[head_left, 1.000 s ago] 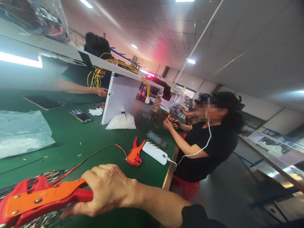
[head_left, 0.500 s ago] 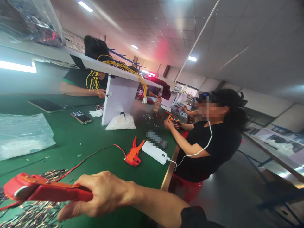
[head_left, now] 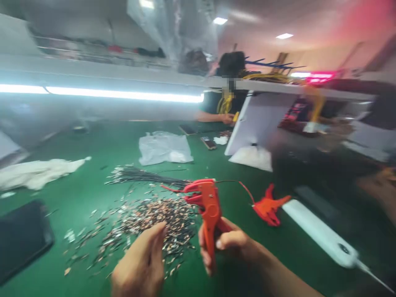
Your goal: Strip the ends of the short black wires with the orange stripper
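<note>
My right hand (head_left: 230, 243) is wrapped around the handles of a red-orange wire stripper (head_left: 211, 210), held upright with its jaws pointing left. At the jaws, a short end of red wire sticks out to the left. My left hand (head_left: 139, 260) is lower and to the left, its visible fingers stretched forward and close together, slightly blurred, with nothing seen in it. Just beyond it spreads a pile of wire scraps (head_left: 154, 214). Behind the pile lies a bundle of black wires (head_left: 148, 176). A second red wire stripper (head_left: 269, 206) rests on the green table (head_left: 102, 150), right of my hand.
A white power bank (head_left: 321, 235) with a cable lies at the right. A clear plastic bag (head_left: 165, 148), a phone (head_left: 208, 143) and a tied white bag (head_left: 252, 156) are farther back. A dark tray-like object (head_left: 24, 239) sits left. Another person's hand (head_left: 227, 118) shows beyond the divider.
The view has swung left and down onto the scrap pile. My left hand has come into view. The stripper in my right hand has turned from lying sideways to upright.
</note>
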Demonstrator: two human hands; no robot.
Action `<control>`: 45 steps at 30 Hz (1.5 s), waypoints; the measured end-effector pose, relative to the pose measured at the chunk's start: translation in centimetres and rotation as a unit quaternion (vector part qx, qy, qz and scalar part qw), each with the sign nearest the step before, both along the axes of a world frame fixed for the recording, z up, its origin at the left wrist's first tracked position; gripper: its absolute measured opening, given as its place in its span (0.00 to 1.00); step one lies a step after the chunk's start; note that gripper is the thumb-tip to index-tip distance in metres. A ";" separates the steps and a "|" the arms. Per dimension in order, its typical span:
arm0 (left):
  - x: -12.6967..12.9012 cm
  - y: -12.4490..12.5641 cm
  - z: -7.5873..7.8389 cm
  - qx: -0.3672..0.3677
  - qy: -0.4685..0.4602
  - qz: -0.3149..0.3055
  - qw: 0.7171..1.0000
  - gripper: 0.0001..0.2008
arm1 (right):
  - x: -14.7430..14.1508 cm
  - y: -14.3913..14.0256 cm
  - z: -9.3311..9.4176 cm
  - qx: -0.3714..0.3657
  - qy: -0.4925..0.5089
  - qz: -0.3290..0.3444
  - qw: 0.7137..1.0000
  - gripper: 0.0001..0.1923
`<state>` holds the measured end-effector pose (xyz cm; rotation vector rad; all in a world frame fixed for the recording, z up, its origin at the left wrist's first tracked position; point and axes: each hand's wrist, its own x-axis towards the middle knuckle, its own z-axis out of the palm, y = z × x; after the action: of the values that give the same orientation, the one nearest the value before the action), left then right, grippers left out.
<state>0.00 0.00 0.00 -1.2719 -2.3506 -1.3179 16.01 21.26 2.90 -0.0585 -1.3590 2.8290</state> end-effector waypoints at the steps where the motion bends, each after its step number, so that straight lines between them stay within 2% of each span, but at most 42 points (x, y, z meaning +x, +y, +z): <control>1: 0.2 0.5 2.2 -0.015 0.014 -0.004 1.000 0.11 | 0.1 -0.1 -0.5 -0.014 -0.002 0.011 1.000 0.18; 3: 0.9 1.7 5.7 0.001 0.035 0.003 0.999 0.10 | 0.4 -0.4 -1.4 -0.034 -0.012 0.026 0.999 0.18; 4: 1.2 2.3 6.8 -0.001 0.034 0.005 0.999 0.09 | 0.4 -0.5 -1.7 -0.039 -0.019 0.031 0.999 0.18; 6: 1.6 2.9 8.0 0.005 0.024 0.008 1.000 0.08 | 0.5 -0.7 -2.0 -0.043 -0.035 0.033 0.998 0.18; 12: 1.0 2.4 8.1 0.017 0.083 -0.054 0.995 0.07 | 0.5 -0.6 -2.4 -0.043 -0.057 0.037 0.997 0.17; 17: 0.4 2.4 8.9 0.011 0.083 -0.103 0.991 0.07 | 0.8 -0.9 -2.9 -0.051 -0.057 0.044 0.996 0.15; 22: 0.0 2.3 9.7 -0.002 0.003 -0.084 0.996 0.04 | 1.1 -1.7 -3.4 -0.068 -0.068 0.023 0.995 0.17; 27: -0.3 2.3 10.5 -0.025 -0.062 -0.082 0.994 0.06 | 1.3 -2.5 -3.2 -0.072 -0.095 0.019 0.993 0.18; 31: 0.3 2.6 11.4 -0.048 -0.144 -0.046 0.987 0.11 | 1.5 -2.8 -2.7 -0.061 -0.119 0.029 0.991 0.16; 34: 0.7 2.9 12.0 -0.057 -0.212 -0.047 0.974 0.13 | 1.7 -3.0 -2.2 -0.024 -0.152 0.044 0.987 0.12; 37: 0.5 3.2 12.0 -0.067 -0.269 -0.071 0.958 0.13 | 1.5 -2.9 -1.6 0.017 -0.153 0.072 0.985 0.12; 42: -0.3 3.6 12.0 -0.146 -0.339 -0.135 0.919 0.12 | 0.9 -2.2 -1.1 0.019 -0.116 0.111 0.987 0.17; 45: -0.5 3.6 12.4 -0.176 -0.367 -0.151 0.901 0.10 | 0.9 -2.0 -1.0 0.023 -0.101 0.119 0.987 0.17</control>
<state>-0.47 3.65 12.41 -1.4691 -3.1136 -1.7714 16.87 19.21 1.93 -0.2008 -1.5683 3.0572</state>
